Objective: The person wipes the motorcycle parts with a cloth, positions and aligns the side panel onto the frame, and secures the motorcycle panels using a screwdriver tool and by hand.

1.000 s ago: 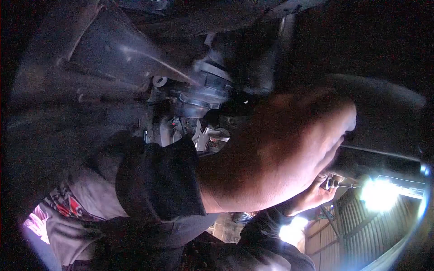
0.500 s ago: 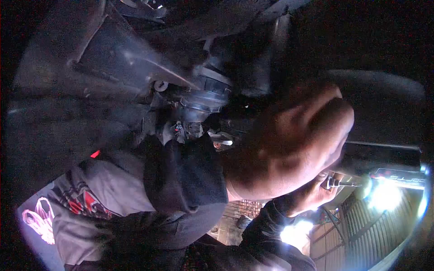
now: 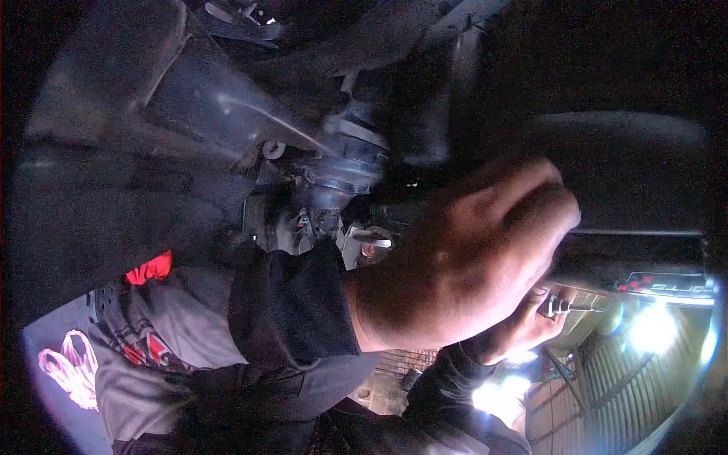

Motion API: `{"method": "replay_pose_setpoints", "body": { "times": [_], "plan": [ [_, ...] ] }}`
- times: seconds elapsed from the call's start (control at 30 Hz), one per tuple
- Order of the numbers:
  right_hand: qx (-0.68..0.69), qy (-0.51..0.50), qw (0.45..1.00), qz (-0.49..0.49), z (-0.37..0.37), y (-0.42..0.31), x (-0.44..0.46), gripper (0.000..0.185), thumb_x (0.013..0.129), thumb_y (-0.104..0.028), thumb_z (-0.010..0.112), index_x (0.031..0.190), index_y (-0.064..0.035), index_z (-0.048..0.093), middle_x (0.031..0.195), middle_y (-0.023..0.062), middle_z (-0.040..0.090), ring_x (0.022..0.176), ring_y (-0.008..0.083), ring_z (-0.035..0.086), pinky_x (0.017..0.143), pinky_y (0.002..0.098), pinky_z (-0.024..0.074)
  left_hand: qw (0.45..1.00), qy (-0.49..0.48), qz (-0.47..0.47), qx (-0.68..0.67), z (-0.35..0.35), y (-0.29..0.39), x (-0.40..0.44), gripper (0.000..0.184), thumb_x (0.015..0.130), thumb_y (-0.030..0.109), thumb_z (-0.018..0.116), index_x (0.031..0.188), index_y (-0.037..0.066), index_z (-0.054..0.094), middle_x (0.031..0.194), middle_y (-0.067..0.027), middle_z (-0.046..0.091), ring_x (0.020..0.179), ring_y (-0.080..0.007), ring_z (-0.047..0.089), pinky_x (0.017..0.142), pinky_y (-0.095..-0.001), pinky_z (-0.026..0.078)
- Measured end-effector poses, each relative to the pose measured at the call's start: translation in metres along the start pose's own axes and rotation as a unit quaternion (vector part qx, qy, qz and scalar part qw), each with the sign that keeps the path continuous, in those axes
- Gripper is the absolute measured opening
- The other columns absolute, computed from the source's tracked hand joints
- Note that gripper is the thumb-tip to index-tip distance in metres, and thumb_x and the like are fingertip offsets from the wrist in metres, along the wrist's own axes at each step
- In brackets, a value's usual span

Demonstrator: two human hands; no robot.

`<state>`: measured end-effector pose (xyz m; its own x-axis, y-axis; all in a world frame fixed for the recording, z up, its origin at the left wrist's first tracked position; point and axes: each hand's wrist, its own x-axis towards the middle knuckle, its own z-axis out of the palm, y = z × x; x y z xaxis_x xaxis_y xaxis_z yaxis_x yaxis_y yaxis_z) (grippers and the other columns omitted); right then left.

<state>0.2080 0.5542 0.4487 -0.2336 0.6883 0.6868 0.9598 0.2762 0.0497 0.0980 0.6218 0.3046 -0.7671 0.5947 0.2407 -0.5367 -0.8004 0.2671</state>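
My left hand [image 3: 485, 250] reaches across the middle of the head view, its back toward me and its fingers curled into a closed grip. Whatever lies inside that grip is hidden behind the hand. Below and behind it, my right hand [image 3: 516, 330] is closed around a metal tool with a thin shaft [image 3: 561, 306]. The shaft points to the right, past a stepped silver collar; the tool's handle is hidden in the fingers. Dark sleeves cover both forearms.
Dark panels [image 3: 227, 110] and a round black fitting [image 3: 345, 171] crowd the space above my arms. A round fastener [image 3: 273, 149] sits beside them. Bright lamps [image 3: 654, 330] glare at lower right. A red cloth [image 3: 150, 268] and a pink-white plastic bag [image 3: 72, 371] lie at left.
My left hand has shifted slightly down and to the left. My right hand and its tool stay almost in place. More of the red cloth shows.
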Motion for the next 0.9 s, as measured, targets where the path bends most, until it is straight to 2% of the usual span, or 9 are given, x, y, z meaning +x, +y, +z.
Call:
{"method": "replay_pose_setpoints", "body": {
  "times": [0.17,0.23,0.37,0.47,0.53,0.57,0.67,0.8,0.9],
  "plan": [
    [-0.012,-0.010,1.000,0.027,-0.001,0.000,0.001,0.067,0.087,-0.037,0.079,0.131,0.0067,0.055,0.117,0.0203,0.067,0.101,0.0255,0.065,0.090,0.0402,0.0510,0.995,0.013,-0.089,-0.039,0.003,-0.001,0.001,0.015,0.081,0.000,0.067,0.089,0.003,0.055,0.083,-0.0142,0.053,0.077,-0.0338,0.058,0.068,-0.0438,0.048],
    [0.062,0.014,0.998,0.029,0.003,0.001,0.003,0.071,0.081,-0.033,0.086,0.130,0.0070,0.055,0.114,0.0192,0.068,0.091,0.0252,0.069,0.086,0.0389,0.0589,0.991,0.025,-0.117,-0.064,0.005,-0.005,0.001,0.011,0.083,0.002,0.067,0.087,0.003,0.058,0.082,-0.0140,0.056,0.077,-0.0341,0.060,0.068,-0.0437,0.049],
    [0.051,0.032,0.997,0.045,0.007,-0.005,0.003,0.070,0.080,-0.032,0.087,0.129,0.0073,0.056,0.114,0.0194,0.068,0.091,0.0248,0.069,0.085,0.0381,0.0587,0.990,0.010,-0.126,-0.056,-0.001,-0.005,0.002,0.008,0.084,0.003,0.068,0.085,0.004,0.060,0.081,-0.0132,0.058,0.076,-0.0324,0.062,0.066,-0.0425,0.050],
    [0.042,0.010,0.999,0.014,0.000,0.002,0.005,0.069,0.079,-0.033,0.087,0.127,0.0073,0.058,0.114,0.0192,0.069,0.093,0.0249,0.069,0.084,0.0373,0.0586,0.990,-0.002,-0.136,-0.041,-0.002,-0.002,-0.001,0.009,0.084,0.004,0.068,0.086,0.004,0.060,0.083,-0.0125,0.058,0.076,-0.0311,0.062,0.065,-0.0414,0.051],
    [0.010,-0.035,0.999,0.010,-0.004,0.002,0.003,0.063,0.089,-0.037,0.078,0.130,0.0062,0.057,0.118,0.0191,0.068,0.104,0.0265,0.065,0.092,0.0404,0.0510,0.990,-0.002,-0.136,-0.027,-0.002,0.001,-0.004,0.009,0.084,0.004,0.069,0.088,0.003,0.061,0.086,-0.0122,0.058,0.076,-0.0307,0.062,0.064,-0.0408,0.051],
    [0.005,-0.034,0.999,0.008,-0.005,0.002,0.002,0.063,0.088,-0.036,0.078,0.130,0.0062,0.057,0.118,0.0190,0.068,0.104,0.0264,0.065,0.092,0.0403,0.0510,0.991,0.010,-0.126,-0.032,0.000,0.001,-0.007,0.009,0.084,0.003,0.068,0.091,0.003,0.062,0.088,-0.0122,0.058,0.076,-0.0302,0.062,0.065,-0.0402,0.051],
    [0.005,-0.011,1.000,0.007,0.001,0.000,0.001,0.062,0.088,-0.035,0.078,0.129,0.0061,0.058,0.118,0.0190,0.068,0.104,0.0262,0.065,0.092,0.0401,0.0512,0.997,0.016,-0.073,-0.011,0.000,-0.002,-0.015,0.021,0.083,0.001,0.068,0.103,-0.001,0.063,0.095,-0.0131,0.056,0.078,-0.0290,0.062,0.065,-0.0378,0.053],
    [-0.003,0.010,1.000,0.008,0.004,-0.004,0.000,0.060,0.088,-0.033,0.079,0.129,0.0061,0.058,0.117,0.0190,0.068,0.104,0.0259,0.065,0.092,0.0397,0.0514,0.998,-0.022,-0.053,-0.031,-0.003,0.002,-0.019,0.038,0.079,0.001,0.070,0.115,-0.008,0.059,0.104,-0.0160,0.053,0.081,-0.0273,0.062,0.068,-0.0357,0.055],
    [-0.008,0.019,1.000,0.009,0.005,-0.003,0.001,0.059,0.088,-0.032,0.079,0.128,0.0060,0.059,0.116,0.0189,0.069,0.104,0.0257,0.065,0.092,0.0395,0.0516,0.995,-0.046,-0.074,-0.040,-0.005,0.003,-0.017,0.048,0.075,0.006,0.077,0.116,-0.010,0.058,0.106,-0.0166,0.052,0.081,-0.0259,0.061,0.069,-0.0350,0.055]
  ]
}}
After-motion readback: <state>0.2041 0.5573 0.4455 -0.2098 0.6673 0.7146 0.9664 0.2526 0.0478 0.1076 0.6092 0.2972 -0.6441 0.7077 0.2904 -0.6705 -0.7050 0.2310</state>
